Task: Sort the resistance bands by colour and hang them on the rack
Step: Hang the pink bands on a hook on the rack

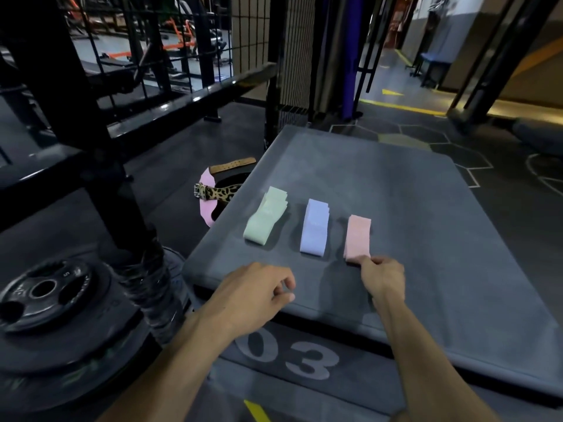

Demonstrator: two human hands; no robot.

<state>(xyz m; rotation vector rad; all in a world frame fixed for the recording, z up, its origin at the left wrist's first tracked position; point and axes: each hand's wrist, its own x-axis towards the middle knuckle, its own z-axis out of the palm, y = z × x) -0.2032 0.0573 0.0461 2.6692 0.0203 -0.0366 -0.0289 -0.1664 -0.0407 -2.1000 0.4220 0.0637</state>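
Note:
Three piles of folded resistance bands lie side by side on a grey padded box [426,208]: pale green bands [265,219] on the left, lilac bands [315,226] in the middle, pink bands [358,237] on the right. My right hand [382,277] pinches the near end of the pink pile. Near the box's front left corner my left hand [259,292] hovers with its fingers loosely curled and holds nothing. A black steel rack [91,123] stands to the left.
On the floor left of the box lie a leopard-print belt [219,193], a pink belt [207,205] and a brown strap [233,165]. Black weight plates [45,295] are stacked at the lower left. The box front reads "03". A wire cage wall stands behind.

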